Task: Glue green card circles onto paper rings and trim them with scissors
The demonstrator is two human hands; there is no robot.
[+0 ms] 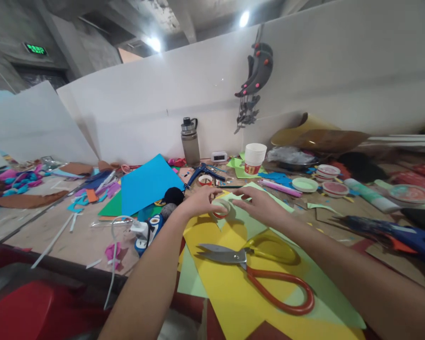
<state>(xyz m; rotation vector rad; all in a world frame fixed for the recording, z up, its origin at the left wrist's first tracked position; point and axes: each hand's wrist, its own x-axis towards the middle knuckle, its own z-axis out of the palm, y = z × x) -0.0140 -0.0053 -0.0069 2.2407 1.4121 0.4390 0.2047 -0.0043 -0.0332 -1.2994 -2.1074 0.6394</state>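
Observation:
Both my hands meet over a small roll of clear tape (222,208) above the yellow sheet of paper (230,288). My left hand (198,200) grips the roll from the left with curled fingers. My right hand (255,200) pinches it from the right side. Large scissors (255,264) with one yellow and one red handle loop lie on the yellow paper just in front of my hands. A pale green sheet (315,283) lies under the yellow one.
A blue sheet (147,184) leans at the left, a dark water bottle (190,141) and stacked paper cups (254,158) stand at the back. A blue glue gun (393,233) lies at the right. Paper scraps, lids and another tape roll (205,180) litter the wooden table (74,241).

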